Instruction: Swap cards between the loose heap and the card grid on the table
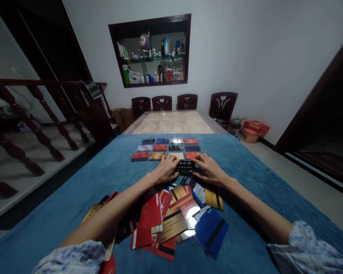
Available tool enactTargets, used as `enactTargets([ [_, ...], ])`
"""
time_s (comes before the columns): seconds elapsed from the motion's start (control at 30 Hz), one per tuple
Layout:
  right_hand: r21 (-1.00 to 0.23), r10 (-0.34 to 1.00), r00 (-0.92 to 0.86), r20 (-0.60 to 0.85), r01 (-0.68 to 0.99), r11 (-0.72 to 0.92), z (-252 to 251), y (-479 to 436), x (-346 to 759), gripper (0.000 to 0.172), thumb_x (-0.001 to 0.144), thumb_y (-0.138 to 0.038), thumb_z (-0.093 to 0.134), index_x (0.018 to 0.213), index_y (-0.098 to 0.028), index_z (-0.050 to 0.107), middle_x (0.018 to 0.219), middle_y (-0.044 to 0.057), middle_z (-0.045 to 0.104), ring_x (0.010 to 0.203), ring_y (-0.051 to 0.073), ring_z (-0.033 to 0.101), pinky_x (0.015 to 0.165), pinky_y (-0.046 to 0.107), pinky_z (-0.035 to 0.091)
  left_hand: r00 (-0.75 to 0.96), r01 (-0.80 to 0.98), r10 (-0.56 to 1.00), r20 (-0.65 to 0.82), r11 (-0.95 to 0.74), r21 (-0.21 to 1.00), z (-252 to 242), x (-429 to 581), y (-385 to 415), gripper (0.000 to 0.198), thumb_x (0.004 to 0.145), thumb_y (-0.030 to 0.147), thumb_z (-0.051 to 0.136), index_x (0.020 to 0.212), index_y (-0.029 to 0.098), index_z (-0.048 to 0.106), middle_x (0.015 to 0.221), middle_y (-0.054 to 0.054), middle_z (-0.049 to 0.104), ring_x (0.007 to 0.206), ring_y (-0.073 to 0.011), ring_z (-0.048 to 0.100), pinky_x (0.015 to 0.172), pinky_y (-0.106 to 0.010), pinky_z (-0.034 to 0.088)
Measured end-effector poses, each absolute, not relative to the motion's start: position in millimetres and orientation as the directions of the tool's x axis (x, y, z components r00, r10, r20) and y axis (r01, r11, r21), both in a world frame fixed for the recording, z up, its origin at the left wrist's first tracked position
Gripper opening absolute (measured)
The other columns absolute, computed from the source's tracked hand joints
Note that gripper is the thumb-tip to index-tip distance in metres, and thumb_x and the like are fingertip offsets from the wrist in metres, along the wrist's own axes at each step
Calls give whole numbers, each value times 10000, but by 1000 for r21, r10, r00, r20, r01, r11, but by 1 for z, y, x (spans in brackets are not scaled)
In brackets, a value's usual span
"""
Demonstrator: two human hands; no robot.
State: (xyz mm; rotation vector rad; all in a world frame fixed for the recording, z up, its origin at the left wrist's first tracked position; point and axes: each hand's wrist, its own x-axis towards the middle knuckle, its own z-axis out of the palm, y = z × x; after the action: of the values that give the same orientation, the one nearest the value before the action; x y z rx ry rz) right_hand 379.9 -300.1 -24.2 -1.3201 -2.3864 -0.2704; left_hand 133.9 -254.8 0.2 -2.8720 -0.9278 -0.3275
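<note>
A black card with pale print is held between my two hands, above the far edge of a loose card pile. My left hand grips its left side with the fingers bent. On its right side, my right hand pinches the edge. Beyond the hands, several small stacks of cards stand in three rows, among them a red stack at the near left and an orange one partly behind my right hand. Below lies the jumbled pile, with a gold card, a red card and blue cards.
A blue cloth covers the near part of the table; its marbled top shows beyond. Dark chairs line the far end. More cards lie partly under my left forearm. An orange bucket stands on the floor to the right.
</note>
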Motion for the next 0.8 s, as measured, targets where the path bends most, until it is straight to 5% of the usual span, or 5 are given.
enactTargets([
  [0.8, -68, 738, -566, 367, 775, 628, 19, -255, 325, 443, 820, -410, 699, 1187, -167, 646, 1086, 132, 594, 1022, 275, 515, 807, 383, 452, 809, 574, 565, 164, -819, -10, 43, 70, -221, 461, 846, 275, 620, 1296, 200, 551, 1206, -120, 600, 1131, -293, 507, 928, -440, 381],
])
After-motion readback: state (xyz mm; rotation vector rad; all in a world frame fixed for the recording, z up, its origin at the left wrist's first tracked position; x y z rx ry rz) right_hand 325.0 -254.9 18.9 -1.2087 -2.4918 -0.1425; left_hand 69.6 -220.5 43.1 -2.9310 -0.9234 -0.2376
